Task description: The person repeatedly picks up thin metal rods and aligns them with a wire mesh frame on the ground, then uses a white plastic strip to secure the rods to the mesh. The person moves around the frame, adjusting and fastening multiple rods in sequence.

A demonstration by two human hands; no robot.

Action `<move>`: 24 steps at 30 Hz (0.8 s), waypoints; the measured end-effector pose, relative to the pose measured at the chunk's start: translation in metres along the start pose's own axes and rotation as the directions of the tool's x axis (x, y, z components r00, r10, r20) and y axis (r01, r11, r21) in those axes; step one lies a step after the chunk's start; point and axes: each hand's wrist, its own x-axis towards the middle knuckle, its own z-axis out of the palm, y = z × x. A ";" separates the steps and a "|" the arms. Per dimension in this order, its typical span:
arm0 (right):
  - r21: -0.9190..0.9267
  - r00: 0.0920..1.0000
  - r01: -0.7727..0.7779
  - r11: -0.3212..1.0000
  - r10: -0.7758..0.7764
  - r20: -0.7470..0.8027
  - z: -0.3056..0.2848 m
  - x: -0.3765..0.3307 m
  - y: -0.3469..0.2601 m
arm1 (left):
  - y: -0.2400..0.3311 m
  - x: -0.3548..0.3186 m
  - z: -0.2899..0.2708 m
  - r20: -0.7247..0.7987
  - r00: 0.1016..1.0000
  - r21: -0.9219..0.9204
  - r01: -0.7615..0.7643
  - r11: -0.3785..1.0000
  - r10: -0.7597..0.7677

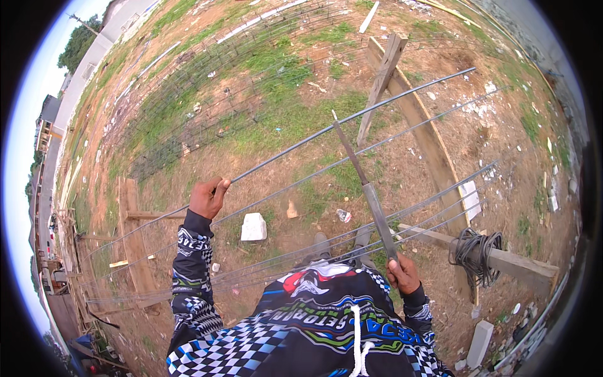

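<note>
My left hand (pixel 208 198) is closed around a long, thin steel rod (pixel 282 154), which slants from low on the left up to the far right. In my right hand (pixel 403 273), the fingers wrap round the lower end of a long steel lever (pixel 378 213). It has a thick, straight handle and a thinner, rusty shaft. The lever's narrow tip reaches the rod right of my left hand; how it meets the rod is too small to tell. Several more thin rods pass just in front of my body, and the lever crosses over them.
A wooden frame with an upright post (pixel 382 88) and a long plank (pixel 427 147) stands at right. Coiled black wire (pixel 475 256) wraps a timber beam (pixel 524 267). More boards (pixel 135 245) stand at left. A white block (pixel 254 227) and wire mesh (pixel 182 135) lie on the ground.
</note>
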 end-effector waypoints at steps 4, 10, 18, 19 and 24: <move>-0.004 0.999 -0.014 1.000 0.014 0.034 0.013 0.010 0.004 | 0.000 -0.001 -0.002 -0.013 0.999 0.032 -0.040 0.999 0.041; 0.020 1.000 -0.011 1.000 0.012 -0.013 0.028 0.007 0.003 | 0.007 -0.002 -0.008 -0.018 0.999 -0.007 -0.043 0.999 0.043; 0.152 0.989 0.135 0.979 -0.124 -0.077 0.093 0.029 0.027 | 0.021 0.001 -0.024 -0.090 0.995 -0.076 -0.052 0.996 0.045; 0.150 0.984 0.161 0.975 -0.146 -0.103 0.097 0.031 0.026 | 0.021 0.002 -0.027 -0.093 0.995 -0.073 -0.042 0.996 0.035; 0.109 0.972 0.181 0.977 -0.162 -0.169 0.117 0.036 0.015 | 0.023 0.008 -0.029 -0.227 0.970 -0.013 -0.092 0.996 0.087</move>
